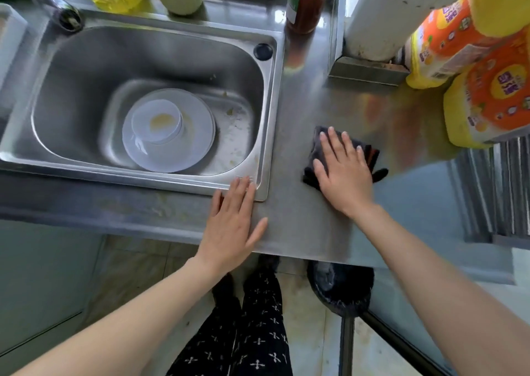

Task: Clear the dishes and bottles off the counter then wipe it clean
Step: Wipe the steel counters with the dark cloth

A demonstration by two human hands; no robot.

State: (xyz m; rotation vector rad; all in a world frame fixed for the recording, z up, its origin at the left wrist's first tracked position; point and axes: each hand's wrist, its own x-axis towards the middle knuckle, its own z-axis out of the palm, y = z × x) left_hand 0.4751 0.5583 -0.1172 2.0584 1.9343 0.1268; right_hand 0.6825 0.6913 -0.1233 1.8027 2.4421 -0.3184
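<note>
Steel counter [301, 220] with dark cloth [372, 153], yellow bottles [447, 48], brown bottle [305, 5].

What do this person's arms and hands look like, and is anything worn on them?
Both forearms are bare up to the frame's edge: no sleeves show. The left hand and the right hand carry no gloves, rings, watch or bracelets that can be seen. The fingernails are short and look unpainted. Below the arms, dark trousers with a small white cross pattern are visible.

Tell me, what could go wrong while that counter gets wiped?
The right hand presses the dark cloth flat close to two yellow bottles; a wide sweep could knock them. The counter looks smeared near the sink, so grime might get pushed into it, onto the stacked dishes.
</note>
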